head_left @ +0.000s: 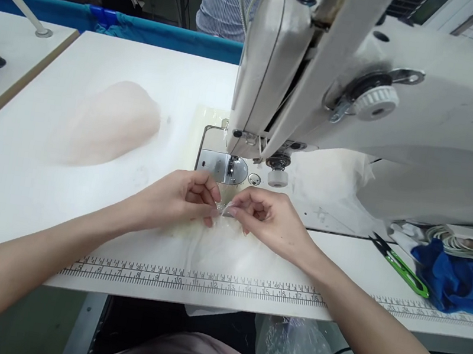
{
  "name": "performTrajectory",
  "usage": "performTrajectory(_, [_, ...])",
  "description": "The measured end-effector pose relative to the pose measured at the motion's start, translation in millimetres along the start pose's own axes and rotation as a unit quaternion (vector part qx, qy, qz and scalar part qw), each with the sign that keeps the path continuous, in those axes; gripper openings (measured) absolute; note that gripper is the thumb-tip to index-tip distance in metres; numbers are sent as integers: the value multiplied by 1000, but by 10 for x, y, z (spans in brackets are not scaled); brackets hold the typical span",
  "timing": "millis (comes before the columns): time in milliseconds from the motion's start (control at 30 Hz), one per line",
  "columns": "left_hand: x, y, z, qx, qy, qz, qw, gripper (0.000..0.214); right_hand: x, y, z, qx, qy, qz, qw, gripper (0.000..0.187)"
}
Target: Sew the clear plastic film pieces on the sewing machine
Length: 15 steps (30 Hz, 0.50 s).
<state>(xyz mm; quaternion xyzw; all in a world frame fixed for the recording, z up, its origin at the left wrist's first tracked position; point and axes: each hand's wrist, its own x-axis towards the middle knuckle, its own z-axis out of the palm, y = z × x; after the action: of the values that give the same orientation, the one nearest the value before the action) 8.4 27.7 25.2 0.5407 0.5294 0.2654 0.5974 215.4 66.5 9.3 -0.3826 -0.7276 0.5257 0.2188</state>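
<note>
White, sheer fabric [225, 250] lies soft and wrinkled at the centre of the frame, on the table [15, 184] just in front of the plate [222, 167]. You hold its upper edge with both hands. Your left hand [179, 198] and right hand [268, 218] meet there, knuckles bent. The thumb and forefinger of each pinch the thin cloth, and the fingertips of the two hands nearly touch. The other fingers curl loosely inward.

Above your hands stands one machine [406, 126], with a smooth cream body, bulky and rounded, and one ribbed white knob [380, 103] on its face. The plate is flat, bright metal with a rounded right end.

One ruler [202, 282] is printed in black marks along the table's near edge. The fabric drapes over it and hangs off the front.

At the left middle of the frame lies one pile [108, 124], pinkish, hazy and dome-shaped.

At the right edge lie one pair of snips [402, 266] with green handles and dark pointed blades. Beside them is one rumpled blue cloth [457, 281].

At lower right, under the table, hangs one clear, crinkled bag [293, 353].

At the top of the frame, a person's striped shirt [223, 1] shows behind the table.
</note>
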Motion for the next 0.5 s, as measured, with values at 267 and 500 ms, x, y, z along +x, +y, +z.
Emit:
performTrajectory(267, [-43, -84, 108, 180, 78, 127, 972, 11, -40, -26, 47, -47, 44, -80, 995, 6])
performTrajectory(500, [-41, -152, 130, 321, 164, 262, 895, 13, -67, -4, 44, -105, 74, -151, 980, 4])
